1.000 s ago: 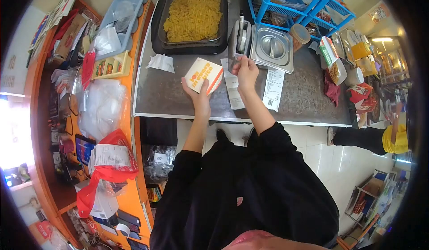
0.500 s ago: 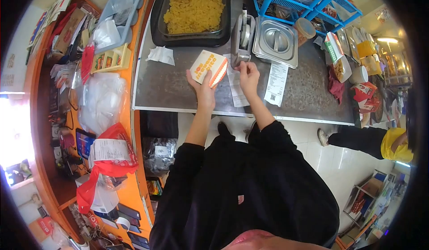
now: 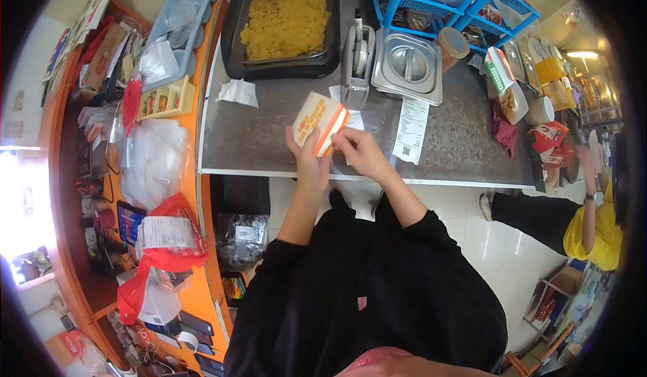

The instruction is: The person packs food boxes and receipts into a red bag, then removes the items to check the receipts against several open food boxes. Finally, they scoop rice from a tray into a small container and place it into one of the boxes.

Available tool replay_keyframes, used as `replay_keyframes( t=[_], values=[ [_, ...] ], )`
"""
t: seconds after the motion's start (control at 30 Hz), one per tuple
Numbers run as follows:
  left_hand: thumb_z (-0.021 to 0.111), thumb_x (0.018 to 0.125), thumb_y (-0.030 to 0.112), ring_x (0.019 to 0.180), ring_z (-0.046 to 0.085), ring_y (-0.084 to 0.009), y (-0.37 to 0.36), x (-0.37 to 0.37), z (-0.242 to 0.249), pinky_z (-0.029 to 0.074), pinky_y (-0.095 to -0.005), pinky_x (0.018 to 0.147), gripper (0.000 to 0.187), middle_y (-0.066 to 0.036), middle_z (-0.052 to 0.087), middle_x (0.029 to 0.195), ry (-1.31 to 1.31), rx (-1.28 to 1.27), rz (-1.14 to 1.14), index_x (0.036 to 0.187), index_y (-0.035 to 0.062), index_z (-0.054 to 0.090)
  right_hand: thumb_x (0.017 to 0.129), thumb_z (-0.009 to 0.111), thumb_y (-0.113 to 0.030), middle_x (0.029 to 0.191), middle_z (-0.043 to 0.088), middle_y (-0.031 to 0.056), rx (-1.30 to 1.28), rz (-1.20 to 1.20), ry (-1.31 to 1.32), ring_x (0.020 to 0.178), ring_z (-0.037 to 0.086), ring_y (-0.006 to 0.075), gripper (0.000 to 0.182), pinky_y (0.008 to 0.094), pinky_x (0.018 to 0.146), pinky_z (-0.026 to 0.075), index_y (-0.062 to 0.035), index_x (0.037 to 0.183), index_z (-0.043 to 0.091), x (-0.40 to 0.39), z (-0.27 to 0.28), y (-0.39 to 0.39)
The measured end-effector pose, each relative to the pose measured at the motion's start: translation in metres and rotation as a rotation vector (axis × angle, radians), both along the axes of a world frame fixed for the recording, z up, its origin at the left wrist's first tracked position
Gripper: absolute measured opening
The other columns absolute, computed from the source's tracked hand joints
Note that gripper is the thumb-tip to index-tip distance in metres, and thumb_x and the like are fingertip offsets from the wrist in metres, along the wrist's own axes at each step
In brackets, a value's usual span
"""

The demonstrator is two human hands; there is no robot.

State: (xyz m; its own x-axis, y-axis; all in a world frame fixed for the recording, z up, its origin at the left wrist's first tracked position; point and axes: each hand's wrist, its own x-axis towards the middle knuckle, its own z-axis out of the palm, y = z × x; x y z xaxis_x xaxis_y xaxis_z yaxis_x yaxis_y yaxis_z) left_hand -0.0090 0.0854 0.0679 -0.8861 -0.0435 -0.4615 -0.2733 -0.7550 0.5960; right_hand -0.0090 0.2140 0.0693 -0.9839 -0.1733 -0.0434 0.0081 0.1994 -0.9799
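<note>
left hand point(image 3: 309, 156): grips the food box point(image 3: 319, 121) from below and behind, fingers wrapped up its printed side, tilted so the red-striped edge faces the other hand
right hand point(image 3: 359, 151): fingertips pinched together at the box's striped edge, touching it; looks like they press a strip or flap there, too small to tell which
food box: white carton with orange print, held up above the front of the steel counter point(image 3: 269, 134), not resting on it; shut, contents hidden
receipts point(image 3: 410, 122): paper slips flat on the counter just past the hands, one partly under the box in view
tape dispenser point(image 3: 357, 67): stands upright just behind the box, within reach of the right hand
lidded steel pan point(image 3: 408, 67): beside the dispenser, lid on, contents not visible
black tray point(image 3: 285, 23): far edge of counter, open, filled with yellow noodles heaped in the middle
crumpled tissue point(image 3: 237, 92): lies in front of the tray, apart from it
blue baskets point(image 3: 445, 0): far right, hold packets, detail unclear
light blue tray point(image 3: 178, 30): on the orange shelf at left, holds clear plastic bags
red bag point(image 3: 165, 252): near left, a receipt lying on it
co-worker point(image 3: 579, 218): at right in a yellow top, well apart
</note>
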Motion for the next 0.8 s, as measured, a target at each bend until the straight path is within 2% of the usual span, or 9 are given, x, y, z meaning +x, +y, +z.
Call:
replay_keyframes(
  t=[0.03, 0.07, 0.17, 0.2, 0.4, 0.5, 0.57, 0.7, 0.8],
  values=[
    [0.060, 0.088, 0.012, 0.119, 0.045, -0.0243, -0.001, 0.004, -0.002, 0.041, -0.0436, 0.095, 0.084, -0.011, 0.036, 0.135, 0.011, -0.025, 0.004, 0.145, 0.0209, -0.001, 0.092, 0.054, -0.024, 0.061, 0.056, 0.0100, 0.116, -0.040, 0.048, 0.057, 0.052, 0.0168, 0.028, 0.0304, 0.058, 0.043, 0.0003, 0.080, 0.062, 0.001, 0.003, 0.002],
    [0.059, 0.088, 0.011, 0.119, 0.045, -0.0244, -0.002, 0.008, -0.006, 0.042, -0.0431, 0.095, 0.083, -0.011, 0.036, 0.134, 0.017, -0.046, -0.001, 0.145, 0.0207, 0.000, 0.091, 0.055, -0.029, 0.063, 0.059, 0.0166, 0.182, -0.029, 0.035, 0.057, 0.059, 0.0260, 0.033, 0.0367, 0.056, 0.045, 0.0012, 0.082, 0.062, 0.004, -0.001, 0.002],
    [0.058, 0.088, 0.011, 0.118, 0.046, -0.0254, 0.002, 0.022, -0.005, 0.044, -0.0422, 0.094, 0.081, -0.012, 0.038, 0.132, -0.039, -0.046, -0.001, 0.145, 0.0197, 0.001, 0.091, 0.055, -0.029, 0.067, 0.062, 0.0168, 0.356, -0.007, 0.005, 0.062, 0.062, 0.0263, 0.032, 0.0370, 0.057, 0.045, 0.0001, 0.083, 0.064, 0.014, 0.009, 0.003],
    [0.059, 0.087, 0.012, 0.118, 0.046, -0.0261, 0.001, 0.027, -0.007, 0.044, -0.0433, 0.094, 0.083, -0.013, 0.038, 0.132, -0.062, -0.038, 0.000, 0.145, 0.0190, 0.000, 0.091, 0.054, -0.034, 0.068, 0.063, 0.0183, 0.448, 0.017, -0.023, 0.066, 0.062, 0.0348, 0.034, 0.0413, 0.058, 0.047, -0.0030, 0.081, 0.066, 0.017, 0.014, 0.003],
    [0.057, 0.089, 0.012, 0.117, 0.046, -0.0245, 0.007, 0.047, -0.009, 0.044, -0.0421, 0.093, 0.080, -0.011, 0.037, 0.133, -0.116, -0.087, 0.045, 0.145, 0.0212, 0.000, 0.089, 0.055, -0.041, 0.067, 0.063, 0.0179, 0.596, -0.070, 0.106, 0.061, 0.061, 0.0367, 0.041, 0.0434, 0.057, 0.048, -0.0032, 0.075, 0.064, 0.036, 0.006, 0.000],
    [0.057, 0.089, 0.012, 0.116, 0.047, -0.0243, 0.015, 0.049, -0.011, 0.045, -0.0427, 0.092, 0.080, -0.012, 0.037, 0.133, -0.074, -0.106, 0.102, 0.144, 0.0211, 0.000, 0.087, 0.057, -0.044, 0.068, 0.062, 0.0194, 0.781, -0.003, -0.038, 0.065, 0.062, 0.0360, 0.043, 0.0428, 0.059, 0.047, -0.0023, 0.079, 0.064, 0.034, 0.013, 0.006],
    [0.057, 0.088, 0.011, 0.115, 0.049, -0.0244, 0.015, 0.049, -0.007, 0.046, -0.0430, 0.090, 0.080, -0.012, 0.038, 0.133, 0.029, -0.123, 0.130, 0.144, 0.0209, 0.000, 0.085, 0.059, -0.046, 0.071, 0.063, 0.0193, 0.624, -0.015, -0.064, 0.068, 0.062, 0.0347, 0.045, 0.0426, 0.060, 0.047, -0.0019, 0.082, 0.062, 0.036, 0.000, 0.009],
    [0.046, 0.094, 0.020, 0.107, 0.055, -0.0234, 0.000, 0.042, 0.002, 0.048, -0.0417, 0.090, 0.040, -0.010, 0.053, 0.121, -0.137, 0.131, -0.070, 0.132, 0.0115, 0.035, 0.082, 0.062, -0.046, 0.068, 0.061, 0.0139, 0.399, -0.062, -0.022, 0.066, 0.062, 0.0322, 0.047, 0.0401, 0.063, 0.048, -0.0001, 0.090, 0.061, 0.034, -0.010, 0.015],
    [0.039, 0.095, 0.020, 0.107, 0.057, -0.0264, -0.009, 0.047, 0.014, 0.048, -0.0430, 0.091, 0.035, -0.012, 0.054, 0.121, -0.159, 0.234, -0.250, 0.129, 0.0107, 0.039, 0.076, 0.070, -0.043, 0.064, 0.058, 0.0097, 0.041, -0.011, 0.343, 0.060, 0.059, 0.0313, 0.045, 0.0397, 0.059, 0.047, -0.0010, 0.087, 0.058, 0.036, -0.034, 0.023]
  ],
)
